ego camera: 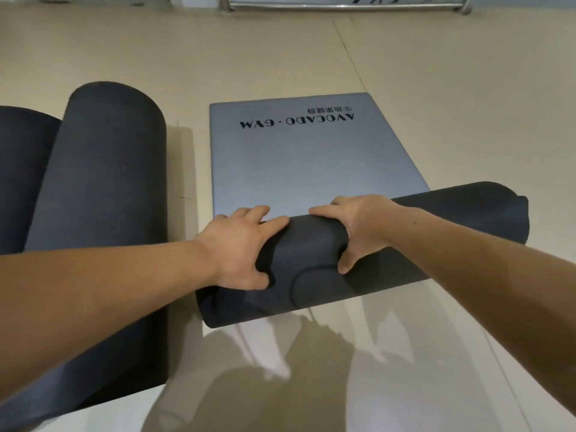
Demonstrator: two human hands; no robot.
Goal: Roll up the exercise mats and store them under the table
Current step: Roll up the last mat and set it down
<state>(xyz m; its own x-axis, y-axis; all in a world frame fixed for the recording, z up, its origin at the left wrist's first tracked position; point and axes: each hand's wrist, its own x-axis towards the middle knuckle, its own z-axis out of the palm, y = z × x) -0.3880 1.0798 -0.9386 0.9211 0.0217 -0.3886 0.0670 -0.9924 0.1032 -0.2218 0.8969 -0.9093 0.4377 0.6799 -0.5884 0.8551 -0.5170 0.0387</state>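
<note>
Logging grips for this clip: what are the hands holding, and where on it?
The left hand and right hand grip the mat by its rolled-up part, fingers over the top, thumbs on the near side.

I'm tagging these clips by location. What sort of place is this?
Probably a gym or fitness studio: the half-rolled mat is printed AVOCADO GYM, and another dark mat, partly rolled, lies beside it on a smooth pale floor.
</note>
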